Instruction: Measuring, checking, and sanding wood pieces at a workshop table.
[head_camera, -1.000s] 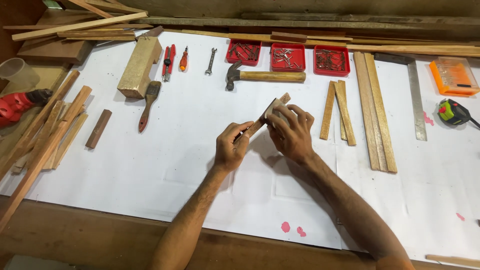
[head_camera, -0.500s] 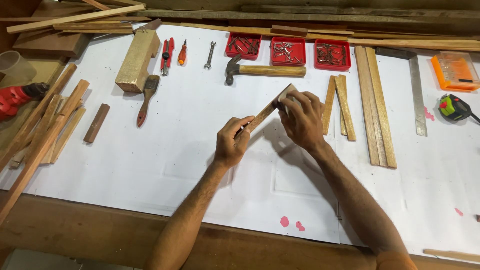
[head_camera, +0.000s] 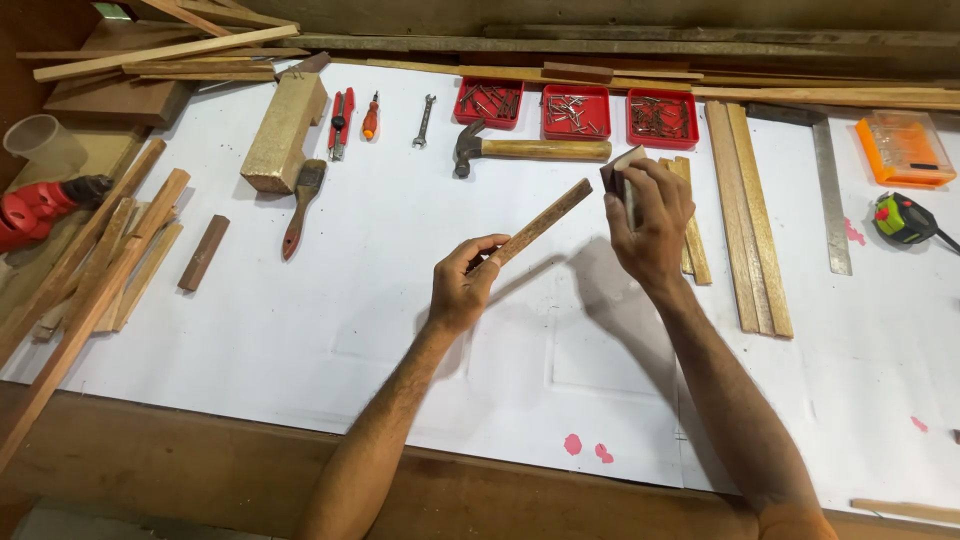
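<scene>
You worked over a bench covered in white paper (head_camera: 300, 300), its bare wooden front edge (head_camera: 200, 470) nearest you. Along the back lay three red trays of nails (head_camera: 575, 110), a hammer (head_camera: 530, 150), a wrench (head_camera: 424, 120) and a paintbrush (head_camera: 298, 205). Loose wooden slats (head_camera: 750, 220) lay to the right and more strips (head_camera: 90, 270) to the left, leaving the middle of the paper open.

Your left hand (head_camera: 462, 285) had its fingers clamped on the near end of a thin wooden strip (head_camera: 540, 222), held slanting above the paper. Your right hand (head_camera: 648, 222) had its fingers closed around a small sanding block (head_camera: 618, 172).

Half a second before, that block sat on the strip's far end; now it was lifted clear of it.
</scene>
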